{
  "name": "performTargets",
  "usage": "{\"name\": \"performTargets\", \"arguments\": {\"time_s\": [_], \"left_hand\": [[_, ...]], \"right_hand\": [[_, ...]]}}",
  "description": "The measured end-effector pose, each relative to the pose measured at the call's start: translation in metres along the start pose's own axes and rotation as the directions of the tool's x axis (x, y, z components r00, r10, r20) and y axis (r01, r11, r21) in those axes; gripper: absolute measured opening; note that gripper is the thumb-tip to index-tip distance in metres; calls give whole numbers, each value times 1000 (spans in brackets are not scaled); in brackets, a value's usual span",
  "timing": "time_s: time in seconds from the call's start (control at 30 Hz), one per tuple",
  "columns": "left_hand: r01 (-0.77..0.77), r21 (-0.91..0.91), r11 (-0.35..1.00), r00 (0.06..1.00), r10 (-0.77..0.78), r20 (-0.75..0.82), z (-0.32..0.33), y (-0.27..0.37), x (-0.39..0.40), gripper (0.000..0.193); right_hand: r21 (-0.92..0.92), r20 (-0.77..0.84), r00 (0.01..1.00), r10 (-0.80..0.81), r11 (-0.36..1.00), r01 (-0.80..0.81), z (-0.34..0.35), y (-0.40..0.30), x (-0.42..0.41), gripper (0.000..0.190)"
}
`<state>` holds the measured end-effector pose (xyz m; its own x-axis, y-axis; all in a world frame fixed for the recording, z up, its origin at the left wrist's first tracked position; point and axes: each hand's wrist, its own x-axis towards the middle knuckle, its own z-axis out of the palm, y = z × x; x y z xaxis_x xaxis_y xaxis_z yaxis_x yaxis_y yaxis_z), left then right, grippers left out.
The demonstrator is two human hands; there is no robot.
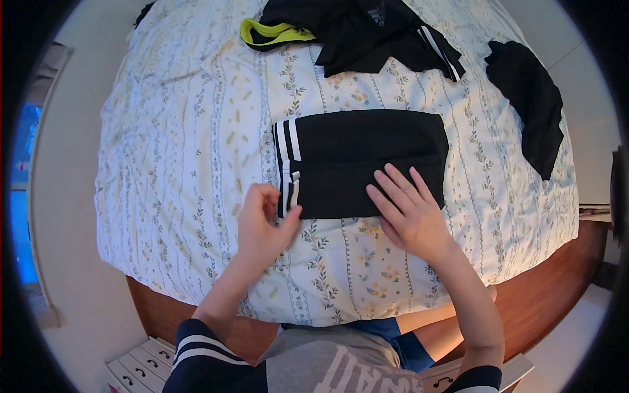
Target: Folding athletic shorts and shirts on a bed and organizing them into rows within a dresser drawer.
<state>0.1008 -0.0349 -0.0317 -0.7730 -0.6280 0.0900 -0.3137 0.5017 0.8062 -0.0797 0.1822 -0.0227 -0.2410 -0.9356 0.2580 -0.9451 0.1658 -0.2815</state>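
A black garment with white stripes [363,142] lies folded into a rough rectangle on the bed, its striped edge to the left. At its lower left corner is my left hand [265,223], thumb and fingers on either side of the corner; whether they pinch the cloth is hard to tell. My right hand [410,211] rests palm down, fingers spread, on the garment's lower right part. Near the left thumb, a short piece of the white striping is bunched up.
Beyond the folded garment lie a black top with white stripes [393,34] and a yellow-green-lined black item [275,37]. Another black garment [533,108] lies at the right on the floral bedspread [172,147]. White drawers [142,366] stand at the lower left.
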Motion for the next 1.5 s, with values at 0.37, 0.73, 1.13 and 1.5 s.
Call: {"name": "performTargets", "arguments": {"time_s": [0.37,0.73,1.13,1.5], "left_hand": [[-17,-31,999,999,16,-42,-15,-3,1,20],[-823,289,489,561,618,551,64,49,-5,61],[-605,533,591,787,344,511,9,27,25,79],[-343,195,919,720,124,682,-23,19,80,59]], "right_hand": [[124,-45,998,52,991,-46,8,20,-5,72],[108,-84,996,39,994,-30,11,20,-7,68],[-190,-31,999,19,982,-25,9,31,-11,47],[491,311,933,181,810,-321,-58,75,23,38]]}}
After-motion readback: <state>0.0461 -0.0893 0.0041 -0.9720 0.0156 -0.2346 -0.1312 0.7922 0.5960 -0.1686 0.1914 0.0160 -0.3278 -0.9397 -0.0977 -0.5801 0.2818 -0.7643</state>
